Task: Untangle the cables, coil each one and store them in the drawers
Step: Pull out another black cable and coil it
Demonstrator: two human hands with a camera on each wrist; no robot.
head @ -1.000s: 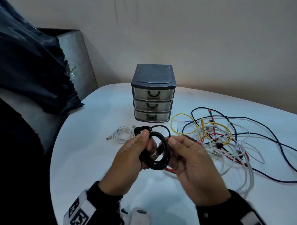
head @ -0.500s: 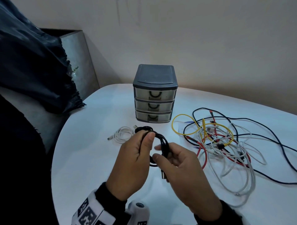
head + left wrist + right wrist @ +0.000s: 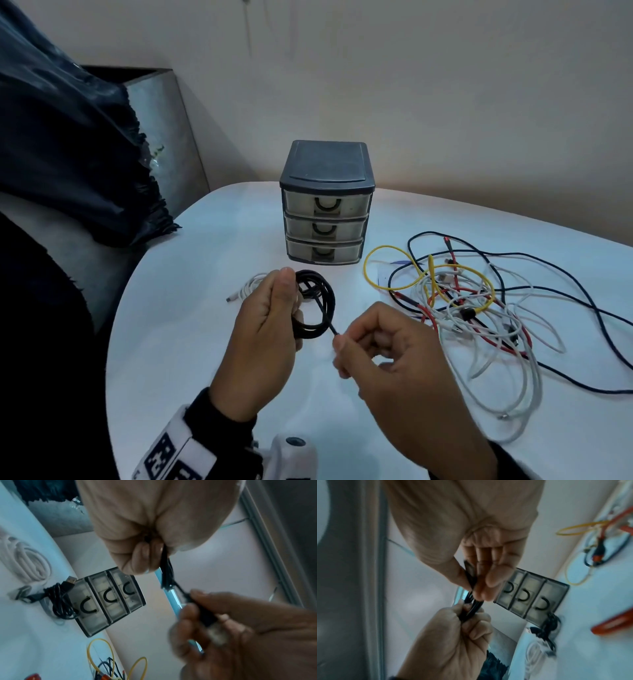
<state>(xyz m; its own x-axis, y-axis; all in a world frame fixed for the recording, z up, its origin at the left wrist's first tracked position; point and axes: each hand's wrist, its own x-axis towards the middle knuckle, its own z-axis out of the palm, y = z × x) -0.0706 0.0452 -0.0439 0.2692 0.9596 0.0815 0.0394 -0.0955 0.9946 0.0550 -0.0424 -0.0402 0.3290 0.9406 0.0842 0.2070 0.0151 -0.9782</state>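
Note:
My left hand [image 3: 291,303] grips a coiled black cable [image 3: 323,308] above the table, thumb on top of the loops. One straight end runs from the coil to my right hand [image 3: 339,342], which pinches its plug [image 3: 206,616] between thumb and fingertips. The right wrist view shows my right hand's fingertips [image 3: 485,584] on the plug and the coil [image 3: 473,606] in my left fist. The small grey three-drawer unit [image 3: 325,205] stands behind, all drawers closed. A tangle of yellow, red, white and dark cables [image 3: 462,301] lies to the right.
A coiled white cable [image 3: 248,286] lies on the white table [image 3: 191,308] left of my hands. A second black bundle [image 3: 59,599] with a USB plug sits before the drawers. Dark cloth [image 3: 68,154] hangs at the left beyond the table edge.
My right hand has drawn the cable's end out of the coil, down and to the right. My left hand has kept its hold and turned the coil more face-on.

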